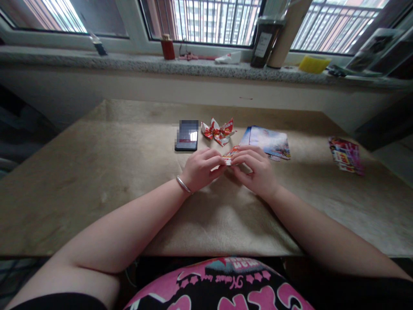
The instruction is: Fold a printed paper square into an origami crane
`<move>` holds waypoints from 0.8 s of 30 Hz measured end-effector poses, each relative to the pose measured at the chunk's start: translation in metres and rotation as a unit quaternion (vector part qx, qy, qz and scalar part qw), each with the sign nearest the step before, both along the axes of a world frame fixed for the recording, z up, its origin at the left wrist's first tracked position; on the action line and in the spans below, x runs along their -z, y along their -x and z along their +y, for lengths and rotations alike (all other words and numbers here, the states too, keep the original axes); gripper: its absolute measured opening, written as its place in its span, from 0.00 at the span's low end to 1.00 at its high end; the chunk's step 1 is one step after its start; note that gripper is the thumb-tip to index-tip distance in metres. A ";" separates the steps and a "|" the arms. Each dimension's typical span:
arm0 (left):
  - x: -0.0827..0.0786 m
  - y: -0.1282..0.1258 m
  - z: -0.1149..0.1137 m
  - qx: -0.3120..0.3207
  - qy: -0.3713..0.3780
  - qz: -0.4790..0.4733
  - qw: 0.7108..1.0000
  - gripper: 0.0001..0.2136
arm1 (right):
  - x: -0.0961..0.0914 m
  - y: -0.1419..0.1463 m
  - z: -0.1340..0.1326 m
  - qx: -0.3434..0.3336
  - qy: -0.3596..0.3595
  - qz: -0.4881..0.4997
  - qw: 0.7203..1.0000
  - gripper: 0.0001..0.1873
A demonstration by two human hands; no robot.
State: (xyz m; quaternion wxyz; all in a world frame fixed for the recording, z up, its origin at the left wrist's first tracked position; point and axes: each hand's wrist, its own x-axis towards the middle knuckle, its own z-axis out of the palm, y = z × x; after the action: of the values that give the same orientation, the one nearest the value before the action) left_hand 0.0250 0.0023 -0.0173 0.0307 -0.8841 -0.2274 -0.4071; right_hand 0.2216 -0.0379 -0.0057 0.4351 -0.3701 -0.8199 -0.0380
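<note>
While the left hand (200, 168) (a silver bangle (183, 184) is circling its wrist) is pinching one end of a small folded red-and-white printed paper (230, 156), the right hand (259, 173) is gripping the other end. Just beyond the hands, a flower-shaped paper fold (217, 132) is lying between a smartphone (187, 136) and glossy picture sheets (269, 140).

The held paper (229, 156) is showing red, orange and white. The black shirt (214, 288) is displaying pink stars and lettering.
</note>
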 end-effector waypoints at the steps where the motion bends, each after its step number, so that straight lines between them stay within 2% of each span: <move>1: 0.000 0.000 0.000 -0.001 -0.002 0.001 1.000 0.06 | 0.000 0.000 0.000 0.000 0.000 0.001 1.000 0.03; 24: -0.005 -0.002 -0.002 0.009 -0.030 0.033 0.999 0.07 | -0.002 0.012 -0.002 -0.003 0.014 0.019 1.000 0.05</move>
State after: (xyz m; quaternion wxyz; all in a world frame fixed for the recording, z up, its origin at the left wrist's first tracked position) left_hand 0.0273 -0.0001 -0.0120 0.0614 -0.8976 -0.2057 -0.3849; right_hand 0.2096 -0.0403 -0.0036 0.4456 -0.3739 -0.8132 -0.0181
